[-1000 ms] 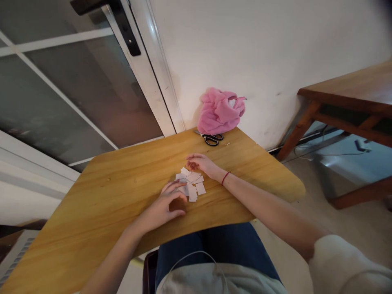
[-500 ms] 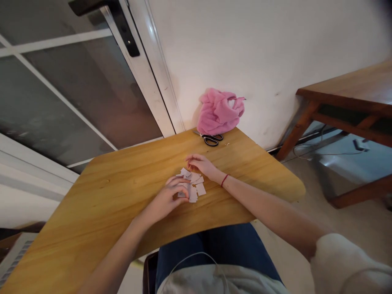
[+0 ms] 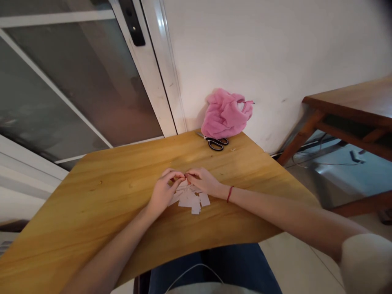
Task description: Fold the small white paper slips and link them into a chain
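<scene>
Several small white paper pieces point(image 3: 189, 200) lie in a loose, overlapping pile on the wooden table point(image 3: 122, 192). At the far side of the pile, my left hand point(image 3: 167, 185) is closed in a pinch, thumb against fingers. My right hand point(image 3: 203, 181), with a red string at the wrist, pinches just beside it, so the fingertips of both hands meet. Whatever is between the fingertips is too small and covered to make out. Part of the pile is hidden under the hands.
Black-handled scissors point(image 3: 217, 143) lie near the back edge, partly under a bunched pink cloth point(image 3: 226, 114) against the white wall. A glazed door point(image 3: 92, 81) stands behind the table at left. Another wooden table point(image 3: 352, 100) is at right.
My hands have come together at the far side of the pile; they were apart before, the left over the papers. My view has shifted slightly.
</scene>
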The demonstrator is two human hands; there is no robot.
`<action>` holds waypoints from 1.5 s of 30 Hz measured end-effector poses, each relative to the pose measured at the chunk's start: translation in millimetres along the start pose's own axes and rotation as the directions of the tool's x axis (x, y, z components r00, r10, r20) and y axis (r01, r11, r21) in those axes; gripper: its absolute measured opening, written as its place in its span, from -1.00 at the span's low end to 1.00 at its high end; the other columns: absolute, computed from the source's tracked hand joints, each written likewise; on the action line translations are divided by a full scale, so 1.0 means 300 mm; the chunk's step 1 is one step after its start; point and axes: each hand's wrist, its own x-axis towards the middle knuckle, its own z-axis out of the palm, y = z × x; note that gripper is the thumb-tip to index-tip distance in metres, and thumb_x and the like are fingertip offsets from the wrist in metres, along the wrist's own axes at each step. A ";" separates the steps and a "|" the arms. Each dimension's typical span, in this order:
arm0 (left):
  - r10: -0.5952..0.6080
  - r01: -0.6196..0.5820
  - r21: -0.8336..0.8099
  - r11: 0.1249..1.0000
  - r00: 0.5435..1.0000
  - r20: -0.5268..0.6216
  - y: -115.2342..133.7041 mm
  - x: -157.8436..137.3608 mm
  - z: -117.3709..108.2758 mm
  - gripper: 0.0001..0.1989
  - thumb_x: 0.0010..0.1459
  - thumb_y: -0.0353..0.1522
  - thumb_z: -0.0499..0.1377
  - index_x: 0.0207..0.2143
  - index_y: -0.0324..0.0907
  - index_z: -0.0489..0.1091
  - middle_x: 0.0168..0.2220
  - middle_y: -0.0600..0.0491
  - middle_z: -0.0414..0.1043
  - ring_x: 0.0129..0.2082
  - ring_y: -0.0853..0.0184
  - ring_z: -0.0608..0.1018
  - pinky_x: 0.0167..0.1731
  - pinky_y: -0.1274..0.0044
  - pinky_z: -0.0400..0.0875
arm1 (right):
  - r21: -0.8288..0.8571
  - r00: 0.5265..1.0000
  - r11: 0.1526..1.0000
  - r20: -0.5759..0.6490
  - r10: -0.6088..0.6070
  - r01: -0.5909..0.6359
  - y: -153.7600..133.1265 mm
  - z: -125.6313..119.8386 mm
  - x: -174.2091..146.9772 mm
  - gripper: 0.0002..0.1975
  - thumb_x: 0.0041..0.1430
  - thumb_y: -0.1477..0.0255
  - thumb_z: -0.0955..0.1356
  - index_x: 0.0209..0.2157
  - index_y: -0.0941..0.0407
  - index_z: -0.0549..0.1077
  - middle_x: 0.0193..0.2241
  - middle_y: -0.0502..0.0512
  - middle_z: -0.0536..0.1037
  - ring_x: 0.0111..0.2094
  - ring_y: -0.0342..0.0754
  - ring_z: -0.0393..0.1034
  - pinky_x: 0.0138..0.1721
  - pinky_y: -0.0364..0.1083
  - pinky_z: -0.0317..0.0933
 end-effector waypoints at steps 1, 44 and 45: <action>-0.011 0.011 -0.012 1.000 1.000 -0.013 -0.001 -0.003 0.003 -0.90 0.13 -0.35 0.09 -0.39 -0.15 0.39 -0.36 0.08 0.34 -0.35 0.40 0.41 -0.30 0.53 0.32 | -0.005 1.000 1.000 0.006 -0.001 0.001 0.001 0.001 0.001 -0.74 0.17 0.49 0.20 -0.57 0.16 0.34 -0.64 -0.09 0.26 -0.59 -0.23 0.07 -0.54 -0.20 -0.06; -0.045 0.042 -0.029 0.999 0.989 -0.139 -0.001 -0.074 0.016 -0.93 0.07 -0.41 0.18 -0.47 -0.15 0.37 -0.49 0.11 0.31 -0.46 0.41 0.40 -0.45 0.56 0.33 | 0.088 0.986 0.996 0.165 -0.020 0.005 -0.011 -0.023 -0.031 -0.81 0.13 0.51 0.24 -0.33 0.13 0.49 -0.52 -0.01 0.49 -0.48 -0.18 0.29 -0.50 -0.23 0.12; -0.034 0.031 -0.026 0.999 0.989 -0.146 -0.001 -0.073 0.014 -0.94 0.07 -0.41 0.19 -0.47 -0.15 0.38 -0.49 0.11 0.32 -0.46 0.41 0.40 -0.45 0.56 0.33 | 0.115 0.985 0.993 0.170 -0.012 -0.008 -0.011 -0.023 -0.031 -0.81 0.14 0.51 0.24 -0.32 0.13 0.49 -0.52 -0.01 0.48 -0.49 -0.19 0.29 -0.51 -0.23 0.13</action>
